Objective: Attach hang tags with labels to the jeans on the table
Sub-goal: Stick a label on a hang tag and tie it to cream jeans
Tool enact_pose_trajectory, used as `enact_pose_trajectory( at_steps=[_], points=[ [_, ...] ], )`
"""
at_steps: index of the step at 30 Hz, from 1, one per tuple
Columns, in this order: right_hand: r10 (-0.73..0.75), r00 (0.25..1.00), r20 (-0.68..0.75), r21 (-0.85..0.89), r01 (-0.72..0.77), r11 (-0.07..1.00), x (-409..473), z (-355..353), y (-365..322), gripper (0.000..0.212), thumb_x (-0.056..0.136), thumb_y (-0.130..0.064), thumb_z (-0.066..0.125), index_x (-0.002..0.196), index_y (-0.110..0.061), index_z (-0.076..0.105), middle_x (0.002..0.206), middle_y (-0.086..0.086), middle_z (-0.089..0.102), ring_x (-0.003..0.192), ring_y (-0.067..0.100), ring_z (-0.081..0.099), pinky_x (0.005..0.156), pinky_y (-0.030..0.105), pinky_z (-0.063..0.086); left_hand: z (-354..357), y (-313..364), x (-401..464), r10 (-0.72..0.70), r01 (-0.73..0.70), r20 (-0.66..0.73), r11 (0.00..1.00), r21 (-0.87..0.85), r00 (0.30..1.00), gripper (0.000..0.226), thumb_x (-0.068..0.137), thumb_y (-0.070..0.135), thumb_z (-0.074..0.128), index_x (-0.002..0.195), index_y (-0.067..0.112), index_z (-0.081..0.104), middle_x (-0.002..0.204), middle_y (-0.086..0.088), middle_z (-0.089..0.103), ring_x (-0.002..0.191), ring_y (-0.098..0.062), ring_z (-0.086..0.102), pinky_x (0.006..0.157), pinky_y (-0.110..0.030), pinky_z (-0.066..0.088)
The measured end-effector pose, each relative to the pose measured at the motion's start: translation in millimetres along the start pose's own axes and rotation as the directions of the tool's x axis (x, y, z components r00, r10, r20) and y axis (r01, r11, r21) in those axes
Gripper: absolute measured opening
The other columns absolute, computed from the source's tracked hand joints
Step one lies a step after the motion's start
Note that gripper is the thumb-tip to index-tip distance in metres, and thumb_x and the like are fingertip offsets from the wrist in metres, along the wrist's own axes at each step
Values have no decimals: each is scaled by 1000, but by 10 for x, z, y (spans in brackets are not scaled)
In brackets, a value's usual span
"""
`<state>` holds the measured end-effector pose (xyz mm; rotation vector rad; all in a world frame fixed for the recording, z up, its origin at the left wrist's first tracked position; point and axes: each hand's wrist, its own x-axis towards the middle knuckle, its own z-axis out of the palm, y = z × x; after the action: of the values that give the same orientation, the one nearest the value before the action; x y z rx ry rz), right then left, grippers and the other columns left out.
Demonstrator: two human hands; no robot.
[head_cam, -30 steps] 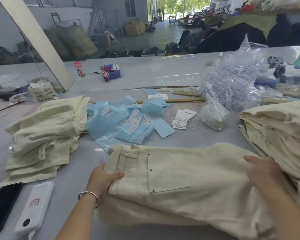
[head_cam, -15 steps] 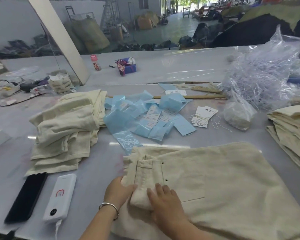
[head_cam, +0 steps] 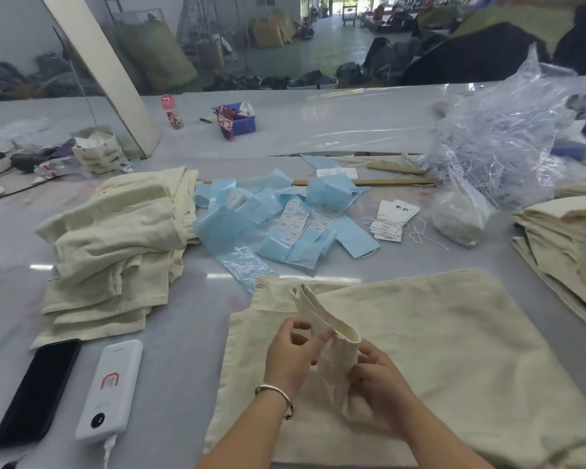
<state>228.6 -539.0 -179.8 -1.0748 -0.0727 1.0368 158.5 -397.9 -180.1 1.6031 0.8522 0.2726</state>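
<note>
The cream jeans [head_cam: 437,350] lie flat on the tabletop [head_cam: 183,333] directly in front of me. I hold a raised fold of the waistband [head_cam: 332,336] between both hands. My left hand [head_cam: 290,353] pinches the fold from the left side with curled fingers; my right hand [head_cam: 379,380] grips the same fold from the right, fingers wrapped into the cloth.

Handling judgement: the fabric is soft and limp, with some weight. It will sag unless supported at 2 points. The waistband is the thickest, most stable part, so grip there rather than on the loose leg panel.

The hang tags [head_cam: 391,220] with their strings lie near the far edge of the jeans, beside the blue label strips [head_cam: 278,228]. No tag is in hand yet; 1 hand must release to fetch one.
</note>
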Motion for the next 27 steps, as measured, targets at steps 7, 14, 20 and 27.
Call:
enact_pose_trajectory(
  at_steps=[7,14,20,27],
  points=[
    [99,973,-208,-382,-175,907,153,-78,-232,29,94,-24,56,106,-1,70,91,19,72,80,30,67,75,40,54,215,-10,23,112,-119,44,976,184,993,37,49,49,66,77,28,56,59,9,52,51,-4,45,54,-18,41],
    [-20,931,-363,-174,-47,984,201,-162,-34,18,85,11,56,84,-7,60,75,14,67,63,22,59,57,29,47,-28,-72,255,-92,128,-159,963,237,983,16,77,28,64,83,18,52,74,-2,62,66,-25,61,62,-32,51],
    [-113,918,-381,-196,40,980,176,-240,15,76,69,28,37,122,-22,57,71,11,52,65,22,48,57,27,39,-112,-193,147,-217,218,-104,976,1,971,21,85,25,53,74,7,55,72,-9,60,64,-24,58,56,-32,48],
    [-318,943,-97,-994,-77,75,168,146,-107,107,80,-1,47,142,-55,-19,144,9,24,102,19,54,72,28,47,-198,-151,32,-227,219,-8,944,-248,974,31,80,-13,36,65,10,51,48,-3,47,40,-11,35,38,-17,26]
  ],
)
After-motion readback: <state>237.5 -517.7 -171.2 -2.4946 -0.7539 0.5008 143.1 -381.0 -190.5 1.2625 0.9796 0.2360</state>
